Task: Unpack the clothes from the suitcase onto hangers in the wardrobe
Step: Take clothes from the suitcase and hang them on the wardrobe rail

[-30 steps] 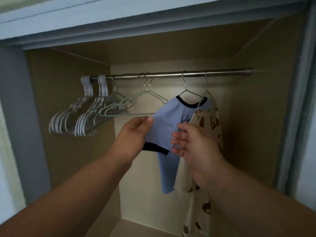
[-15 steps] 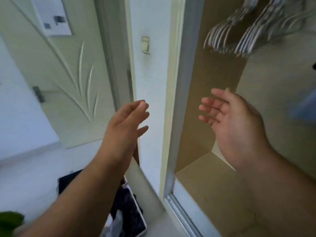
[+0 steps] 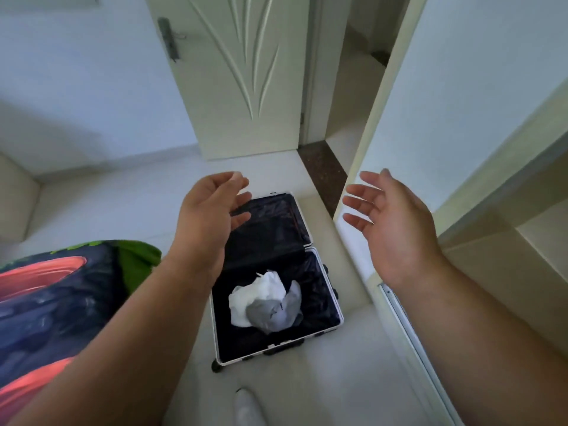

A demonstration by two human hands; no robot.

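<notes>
Now | left hand [image 3: 212, 216] and right hand [image 3: 396, 229] both empty, fingers relaxed | suitcase [image 3: 335, 302] lower centre, white garment [image 3: 258, 295] tangled with grey garment [image 3: 272, 313] | risk: lifting both together.

One suitcase [image 3: 333, 295], two garments: white [image 3: 258, 295], grey [image 3: 273, 313]; two hands [image 3: 206, 219] [image 3: 396, 232].

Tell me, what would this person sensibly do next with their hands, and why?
Probably reach down for the crumpled white and grey clothes in the near half of the open suitcase. Both the left hand and the right hand are open and hold nothing, raised above the case, so another garment seems the likely next pick.
</notes>
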